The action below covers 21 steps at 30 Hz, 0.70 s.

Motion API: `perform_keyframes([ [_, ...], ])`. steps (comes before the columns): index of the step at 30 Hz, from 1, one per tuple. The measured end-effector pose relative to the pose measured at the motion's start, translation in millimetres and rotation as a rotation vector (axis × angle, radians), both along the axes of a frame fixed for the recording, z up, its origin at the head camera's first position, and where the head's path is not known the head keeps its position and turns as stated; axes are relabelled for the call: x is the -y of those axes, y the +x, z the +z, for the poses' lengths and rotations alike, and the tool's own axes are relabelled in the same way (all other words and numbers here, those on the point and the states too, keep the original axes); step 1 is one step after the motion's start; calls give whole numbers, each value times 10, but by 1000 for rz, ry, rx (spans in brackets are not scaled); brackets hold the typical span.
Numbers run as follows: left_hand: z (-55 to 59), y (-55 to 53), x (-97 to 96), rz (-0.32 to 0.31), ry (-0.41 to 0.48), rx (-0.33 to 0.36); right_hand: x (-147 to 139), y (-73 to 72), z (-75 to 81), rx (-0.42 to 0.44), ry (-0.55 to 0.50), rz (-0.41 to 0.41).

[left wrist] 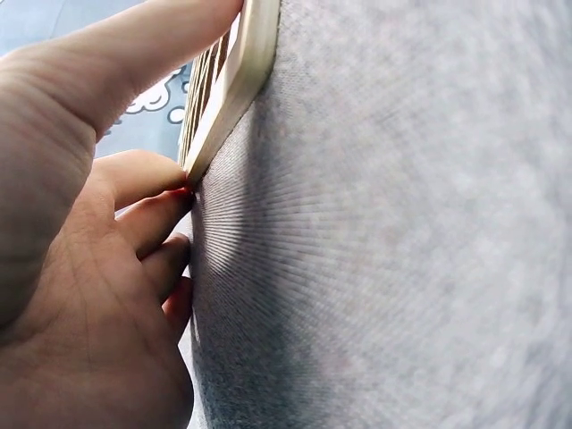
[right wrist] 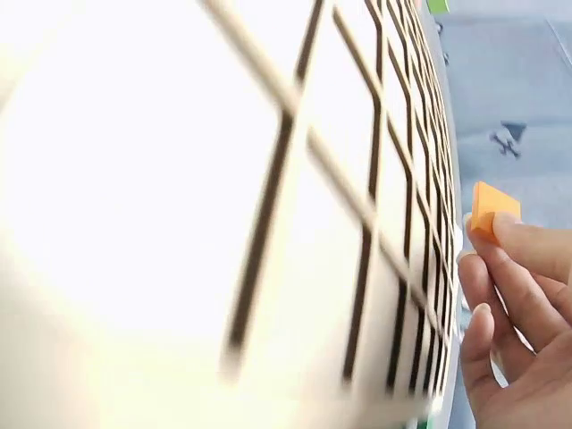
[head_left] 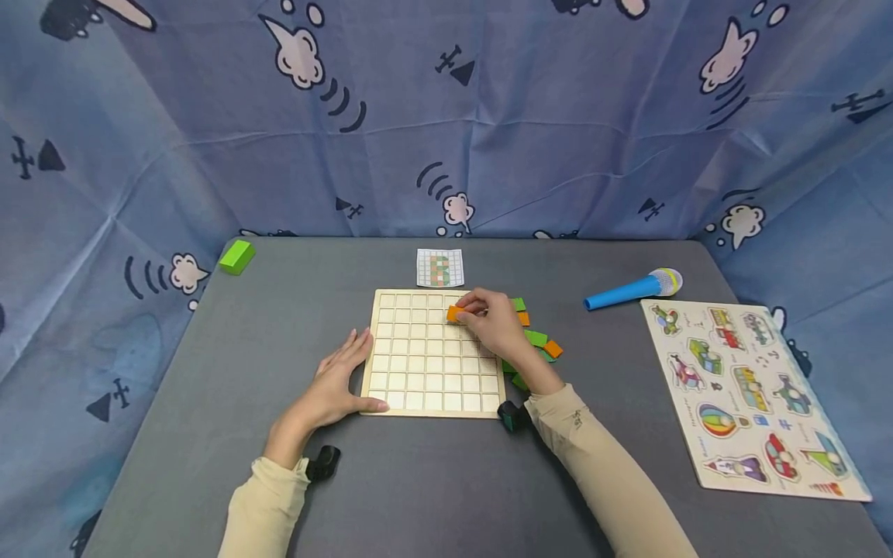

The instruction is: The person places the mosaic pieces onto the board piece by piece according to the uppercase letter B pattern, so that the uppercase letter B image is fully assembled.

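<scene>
A pale wooden grid board with rows of square cells lies flat on the grey table. My left hand rests at its near left corner, thumb over the near edge and extended fingers along the left side; the left wrist view shows fingertips against the board's edge. With thumb and fingertips, my right hand pinches a small orange tile over the upper right part of the grid. Green tiles and orange tiles lie beside the board's right side, partly hidden by my right hand and wrist.
A small card with a printed coloured grid pattern lies just beyond the board. A green block sits at the far left corner. To the right are a blue toy microphone and a picture puzzle board. A patterned blue curtain hangs behind.
</scene>
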<state>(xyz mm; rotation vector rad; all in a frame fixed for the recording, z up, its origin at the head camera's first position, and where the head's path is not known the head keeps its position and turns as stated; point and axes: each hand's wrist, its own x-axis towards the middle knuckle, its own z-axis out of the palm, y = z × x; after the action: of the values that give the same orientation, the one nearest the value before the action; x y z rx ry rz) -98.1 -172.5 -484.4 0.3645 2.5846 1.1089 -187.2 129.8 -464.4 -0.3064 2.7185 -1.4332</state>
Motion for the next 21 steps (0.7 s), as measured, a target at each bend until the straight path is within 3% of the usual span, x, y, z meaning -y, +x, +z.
perform_keyframes([
  [4,13,-4,3,-2,2,7,199,-52,-22,15,-2,20],
  [10,3,-25,-14,-9,-11,-9,390,-164,-39,71,-32,-14],
  [21,-13,-20,7,-4,-8,-1,555,-263,-83,52,-7,15],
])
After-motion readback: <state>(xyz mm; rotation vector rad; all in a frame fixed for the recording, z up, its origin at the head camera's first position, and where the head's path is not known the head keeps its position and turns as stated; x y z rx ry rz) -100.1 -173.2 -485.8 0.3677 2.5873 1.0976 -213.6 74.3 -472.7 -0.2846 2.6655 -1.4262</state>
